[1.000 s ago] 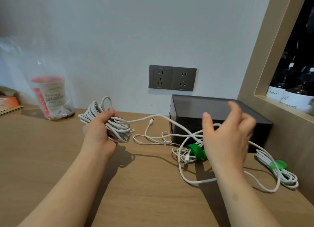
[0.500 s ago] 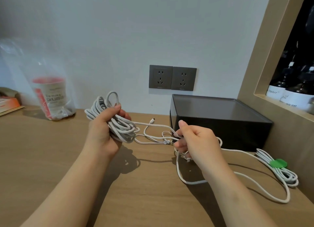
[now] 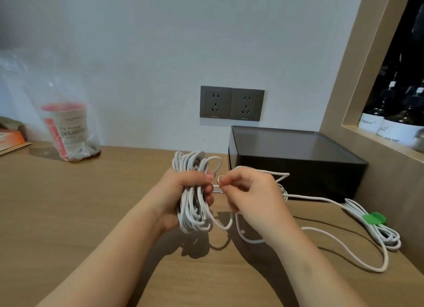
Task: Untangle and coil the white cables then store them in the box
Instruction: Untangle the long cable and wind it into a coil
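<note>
Wooden desk; bottle at right edge reads "Master". Left hand grips the cable coil; right hand pinches a small cable loop.

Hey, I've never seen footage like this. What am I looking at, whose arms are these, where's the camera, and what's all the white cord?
There is no machine here. A person wears one camera on the head, looking forward and down, so you see their own arms. The left hand grips a cable bundle of white loops. The right hand pinches a loose strand that trails over the wooden table toward a second coil bound with a green tie. Behind the hands stands the dark box meant for the cables. At far left is a bagged cup.
</note>
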